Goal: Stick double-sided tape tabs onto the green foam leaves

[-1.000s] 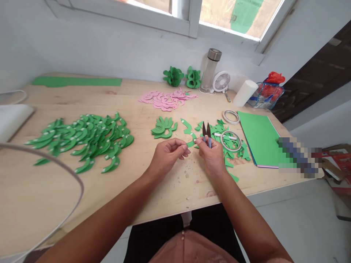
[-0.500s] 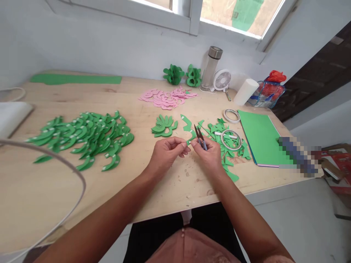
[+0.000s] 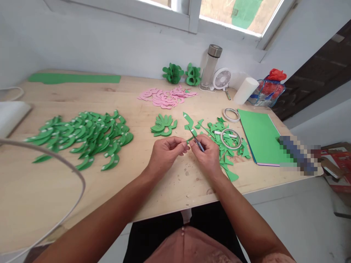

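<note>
Over the table's front middle, my left hand [image 3: 166, 152] is closed, thumb and forefinger pinching a small curved green paper piece [image 3: 191, 138]. My right hand [image 3: 207, 152] is closed around small thread snips [image 3: 199, 144], whose blades point up and left past the paper. Its thumb and finger are also at the right end of that piece, close to my left fingertips. Just beyond my hands lies another green paper cutout [image 3: 188, 119] with a pale tab on it. Left of that sits a small stack of green petal-shaped cutouts [image 3: 163, 126].
A large heap of curved green pieces [image 3: 95, 131] lies left; pink cutouts [image 3: 166, 96] lie behind. Green scraps [image 3: 227, 159], tape rolls [image 3: 231, 138] and green sheets [image 3: 264, 137] are right. At the back stand a bottle [image 3: 212, 65] and fan [image 3: 222, 78]. A cable [image 3: 79, 175] crosses left.
The snips in my right hand have turned, and their blades now look closer together and lean further left. Both hands stay at nearly the same spot.
</note>
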Motion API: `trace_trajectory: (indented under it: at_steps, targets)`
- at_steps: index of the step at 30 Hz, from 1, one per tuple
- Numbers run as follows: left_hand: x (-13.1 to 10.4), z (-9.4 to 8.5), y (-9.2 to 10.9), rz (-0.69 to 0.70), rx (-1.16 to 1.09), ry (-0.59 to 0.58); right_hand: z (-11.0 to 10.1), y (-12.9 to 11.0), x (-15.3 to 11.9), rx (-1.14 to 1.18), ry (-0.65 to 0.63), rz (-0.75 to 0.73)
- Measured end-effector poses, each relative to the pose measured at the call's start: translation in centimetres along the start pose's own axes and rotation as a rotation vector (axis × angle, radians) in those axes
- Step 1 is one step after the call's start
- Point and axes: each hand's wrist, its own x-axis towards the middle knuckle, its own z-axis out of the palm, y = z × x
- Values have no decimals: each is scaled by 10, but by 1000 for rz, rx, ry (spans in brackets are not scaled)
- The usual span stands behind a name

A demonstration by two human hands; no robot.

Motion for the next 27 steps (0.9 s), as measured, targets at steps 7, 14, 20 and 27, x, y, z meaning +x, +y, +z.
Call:
trace_trajectory:
  at_steps: [7, 14, 20, 27]
  targets:
    - [-2, 0, 1, 49, 70, 35, 0, -1, -1, -17, -10, 2]
    - [-2, 1, -1, 55, 83, 63, 0, -1, -1, -1, 8, -7]
    - [-2, 0, -3, 65, 90, 67, 1, -2, -2, -40, 26, -24]
    - [-2, 1, -4, 60, 87, 76, 2, 0, -3, -42, 46, -43]
